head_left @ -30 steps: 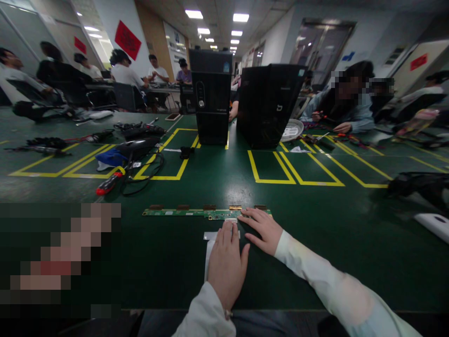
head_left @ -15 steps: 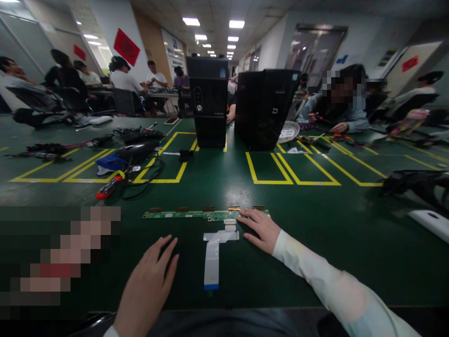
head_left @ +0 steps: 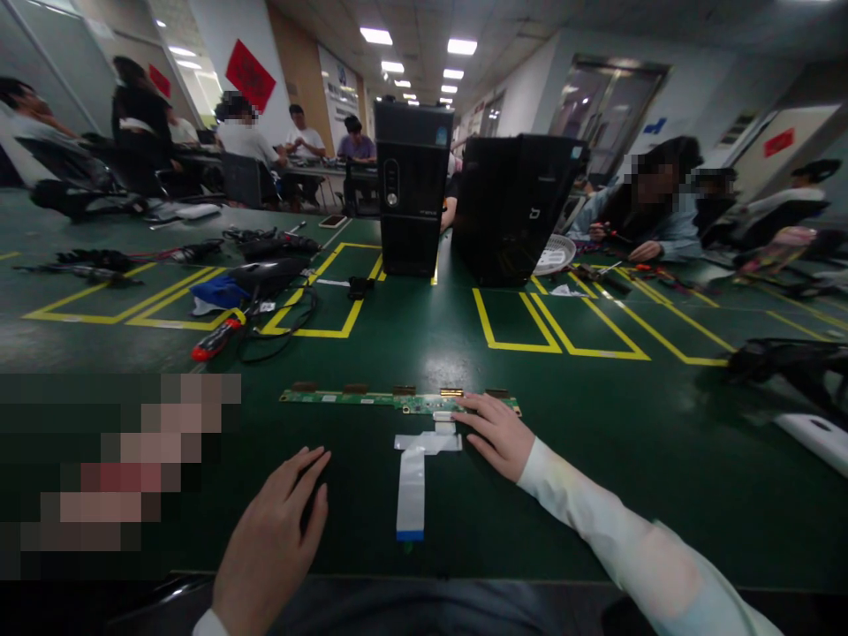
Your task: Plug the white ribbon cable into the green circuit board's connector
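A long, narrow green circuit board [head_left: 371, 399] lies across the green table in front of me. From its front edge a white flat ribbon cable [head_left: 412, 490] runs toward me, bent sideways near the board and ending in a blue tip. My right hand [head_left: 502, 433] rests over the board's right part, fingers spread, the fingertips at the board near the cable's connector [head_left: 443, 417]. Left of the cable, my left hand [head_left: 282, 521] hovers over or rests on the table with its fingers stretched out and nothing in them.
Two black computer towers [head_left: 414, 194] stand beyond the board. A red-handled screwdriver [head_left: 217, 340], a blue-and-black tool and cables lie at left. A white basket [head_left: 555, 253] sits behind the right tower. A co-worker [head_left: 655, 203] handles small parts at right. Blurred squares cover the near left.
The view has shifted slightly, so board and towers appear a little farther right. My right fingers have moved slightly relative to the connector; my left hand stays nearly still.
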A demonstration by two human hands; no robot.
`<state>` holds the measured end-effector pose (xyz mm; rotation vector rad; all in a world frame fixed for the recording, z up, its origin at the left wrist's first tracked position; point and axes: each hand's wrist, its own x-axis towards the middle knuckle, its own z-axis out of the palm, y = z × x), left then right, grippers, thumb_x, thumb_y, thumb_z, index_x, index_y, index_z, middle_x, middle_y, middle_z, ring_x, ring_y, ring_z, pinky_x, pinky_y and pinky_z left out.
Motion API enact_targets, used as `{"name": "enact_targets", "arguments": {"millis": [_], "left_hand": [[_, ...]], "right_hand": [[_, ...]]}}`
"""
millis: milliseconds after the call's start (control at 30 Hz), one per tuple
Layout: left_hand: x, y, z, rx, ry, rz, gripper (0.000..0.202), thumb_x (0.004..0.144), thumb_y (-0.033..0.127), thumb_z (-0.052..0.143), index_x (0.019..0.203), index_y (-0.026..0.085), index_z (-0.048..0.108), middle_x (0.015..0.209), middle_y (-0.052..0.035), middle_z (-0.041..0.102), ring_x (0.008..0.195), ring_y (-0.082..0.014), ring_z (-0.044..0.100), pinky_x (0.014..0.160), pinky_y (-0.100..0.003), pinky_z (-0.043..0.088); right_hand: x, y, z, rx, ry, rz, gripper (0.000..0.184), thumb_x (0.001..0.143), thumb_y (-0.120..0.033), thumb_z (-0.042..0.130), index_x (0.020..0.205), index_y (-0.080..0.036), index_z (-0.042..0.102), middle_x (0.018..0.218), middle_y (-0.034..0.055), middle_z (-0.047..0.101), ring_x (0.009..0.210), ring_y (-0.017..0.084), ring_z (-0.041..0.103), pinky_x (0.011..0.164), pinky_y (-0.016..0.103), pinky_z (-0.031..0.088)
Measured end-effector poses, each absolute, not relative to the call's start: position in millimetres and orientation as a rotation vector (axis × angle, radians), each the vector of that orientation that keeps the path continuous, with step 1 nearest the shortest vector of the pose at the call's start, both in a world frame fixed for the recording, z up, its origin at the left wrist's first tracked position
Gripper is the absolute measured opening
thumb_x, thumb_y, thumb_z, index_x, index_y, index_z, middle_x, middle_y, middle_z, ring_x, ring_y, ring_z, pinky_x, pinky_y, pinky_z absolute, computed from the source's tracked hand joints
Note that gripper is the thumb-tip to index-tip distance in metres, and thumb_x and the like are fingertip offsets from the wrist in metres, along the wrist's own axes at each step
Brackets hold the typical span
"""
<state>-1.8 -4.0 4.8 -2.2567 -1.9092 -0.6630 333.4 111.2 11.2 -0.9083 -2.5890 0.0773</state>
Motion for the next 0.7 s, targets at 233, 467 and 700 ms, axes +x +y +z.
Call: {"name": "enact_targets", "arguments": {"millis": [233,467,700], "left_hand": [[-1,-5,5,-2.234,-1.883,-0.666,0.04,0.093,0.031,0.038,0.124,0.013,0.055,0.124,-0.014,0.057,0.114,-0.028,0.054,0.095,-0.045,0.047],[0,-7,6,-2.197,-1.963,-0.656,0.038,0.094,0.03,0.036,0.123,0.013,0.054,0.12,-0.014,0.055,0.108,-0.0264,0.057,0.09,-0.042,0.048],[0,-7,3,-2.186,-1.934,-0.681,0.038,0.094,0.031,0.035,0.122,0.012,0.054,0.118,-0.0148,0.055,0.105,-0.0259,0.057,0.087,-0.041,0.049]], "right_hand": [[313,105,13,-0.891,-2.658,0.148,0.045,0.093,-0.036,0.042,0.134,-0.02,0.048,0.141,0.013,0.041,0.132,0.027,0.034,0.106,0.05,0.033],[319,106,13,-0.919,-2.715,0.189,0.046,0.092,-0.036,0.046,0.135,-0.021,0.047,0.145,0.0109,0.037,0.134,0.026,0.032,0.108,0.049,0.031],[334,99,14,-0.923,-2.727,0.183,0.047,0.093,-0.04,0.042,0.138,-0.023,0.045,0.147,0.0098,0.036,0.135,0.025,0.032,0.109,0.048,0.03]]}}
